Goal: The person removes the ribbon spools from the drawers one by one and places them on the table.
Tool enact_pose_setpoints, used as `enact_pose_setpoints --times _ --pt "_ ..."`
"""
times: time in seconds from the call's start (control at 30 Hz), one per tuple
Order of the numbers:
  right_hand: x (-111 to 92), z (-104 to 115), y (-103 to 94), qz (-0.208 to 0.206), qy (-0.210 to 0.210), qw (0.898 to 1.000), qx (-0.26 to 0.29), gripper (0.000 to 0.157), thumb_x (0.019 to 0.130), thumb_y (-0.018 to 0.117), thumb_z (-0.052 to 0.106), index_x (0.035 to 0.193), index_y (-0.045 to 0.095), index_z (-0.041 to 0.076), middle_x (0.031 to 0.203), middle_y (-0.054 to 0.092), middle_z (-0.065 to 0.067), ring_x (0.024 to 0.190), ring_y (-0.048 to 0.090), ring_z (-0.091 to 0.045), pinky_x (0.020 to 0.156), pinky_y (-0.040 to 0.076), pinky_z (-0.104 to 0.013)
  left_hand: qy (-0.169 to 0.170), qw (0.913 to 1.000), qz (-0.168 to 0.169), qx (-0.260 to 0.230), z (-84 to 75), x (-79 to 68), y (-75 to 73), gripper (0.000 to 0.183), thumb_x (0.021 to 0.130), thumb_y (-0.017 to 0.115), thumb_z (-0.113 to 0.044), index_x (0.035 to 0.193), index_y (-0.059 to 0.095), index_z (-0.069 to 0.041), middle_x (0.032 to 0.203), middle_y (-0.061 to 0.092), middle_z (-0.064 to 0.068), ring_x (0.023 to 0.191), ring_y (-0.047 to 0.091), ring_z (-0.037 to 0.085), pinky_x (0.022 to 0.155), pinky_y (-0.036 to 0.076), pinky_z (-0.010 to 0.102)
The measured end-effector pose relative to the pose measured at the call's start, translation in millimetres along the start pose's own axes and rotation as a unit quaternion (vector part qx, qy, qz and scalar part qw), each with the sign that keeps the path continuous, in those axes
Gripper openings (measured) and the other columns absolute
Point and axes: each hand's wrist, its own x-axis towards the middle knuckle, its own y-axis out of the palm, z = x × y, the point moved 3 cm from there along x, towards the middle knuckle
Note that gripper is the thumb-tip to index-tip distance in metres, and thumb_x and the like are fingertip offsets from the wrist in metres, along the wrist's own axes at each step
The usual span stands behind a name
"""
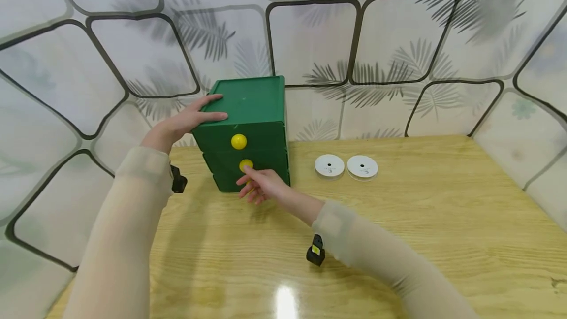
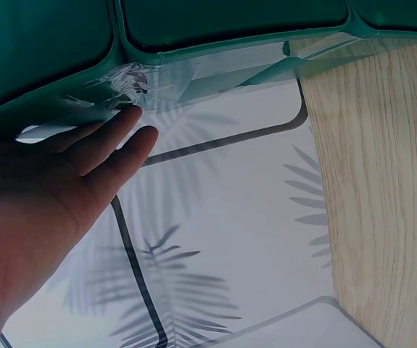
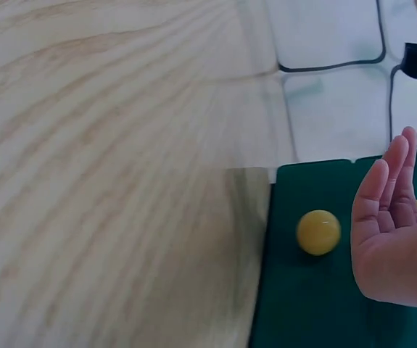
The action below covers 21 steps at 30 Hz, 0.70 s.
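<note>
Green box [image 1: 248, 127] is at upper centre-left of the head view, upright on the wooden table [image 1: 421, 210] by the patterned wall [image 1: 319, 38]. Yellow knobs down its front. Left hand [image 1: 183, 120] at the box's top left edge, fingers spread over the top; left wrist view shows the hand beside the box's clear side. Right hand [image 1: 265, 183] just left of frame centre, thumb tip over the lower edge of the middle knob [image 1: 245, 165], other fingers loosely extended below; no pinch visible, can't tell if the thumb actually touches. Top knob [image 1: 238, 142] is uncovered. Two white spools, left one [image 1: 330, 166] and right one [image 1: 362, 167], lie side by side right of the box.
</note>
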Motion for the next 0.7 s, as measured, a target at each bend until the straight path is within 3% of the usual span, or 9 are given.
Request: enact_pose_setpoints --times 0.4,0.7 --pt "10 -7 4.9 -0.038 0.005 0.998 0.058 0.056 0.104 0.04 0.044 0.123 0.061 -0.005 0.082 0.071 -0.003 0.061 0.06 -0.01 0.054 0.046 -0.022 -0.001 1.0 0.0 0.002 0.2 0.7 -0.7 0.081 0.095 0.059 -0.039 0.158 0.01 -0.027 0.161 -0.014 0.005 0.145 0.003 0.039 0.107 0.018 0.066" --pt "18 -10 7.2 -0.088 0.005 0.993 0.082 0.059 0.103 0.043 0.046 0.118 0.064 -0.006 0.072 0.067 0.001 0.057 0.057 -0.01 0.054 0.046 -0.023 0.002 1.0 -0.004 0.002 1.1 1.4 -1.0 0.08 0.095 0.06 -0.038 0.158 0.011 -0.027 0.161 -0.013 0.005 0.145 0.004 0.038 0.108 0.019 0.064"
